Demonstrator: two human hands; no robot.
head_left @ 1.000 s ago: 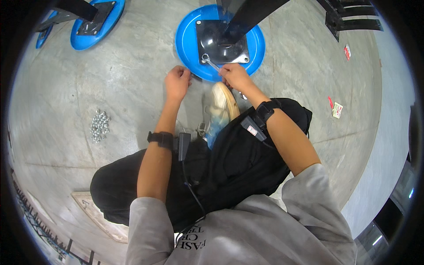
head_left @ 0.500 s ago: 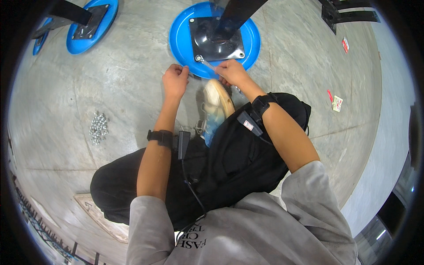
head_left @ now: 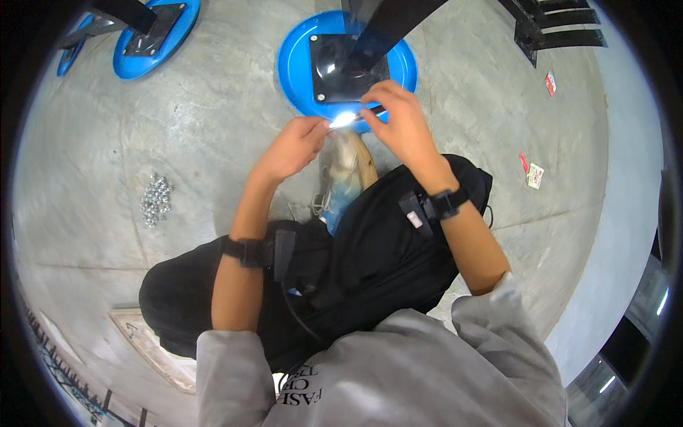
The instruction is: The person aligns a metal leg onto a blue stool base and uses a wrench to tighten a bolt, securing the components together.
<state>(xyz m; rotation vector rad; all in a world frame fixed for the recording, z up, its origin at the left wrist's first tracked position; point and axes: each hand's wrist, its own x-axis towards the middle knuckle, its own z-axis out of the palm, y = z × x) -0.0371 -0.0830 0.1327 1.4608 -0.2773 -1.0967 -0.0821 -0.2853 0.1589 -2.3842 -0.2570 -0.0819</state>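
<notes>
A shiny wrench (head_left: 346,119) catches a bright glare between my hands, just over the near rim of a blue round disc (head_left: 287,75). My left hand (head_left: 290,148) pinches its left end. My right hand (head_left: 402,124) has thumb and fingers on its right end, where a dark part shows. A black square plate (head_left: 331,50) lies in the disc, fixed with bolts at the corners that show; one bolt (head_left: 321,97) sits at the near left corner. My right hand hides the near right corner. A black leg (head_left: 384,32) rises from the plate.
Silver nuts or bolts (head_left: 156,201) lie heaped on the concrete floor at left. Another blue disc (head_left: 128,65) with a black leg stands far left. Black metal bars (head_left: 562,28) are at the far right. Small red packets (head_left: 550,83) and a card (head_left: 534,176) lie right. My shoe (head_left: 345,174) is below the wrench.
The wrench has come off the near left bolt and back toward me. My left hand, earlier beside the disc without the wrench, now grips one end. My right hand has turned and shifted right.
</notes>
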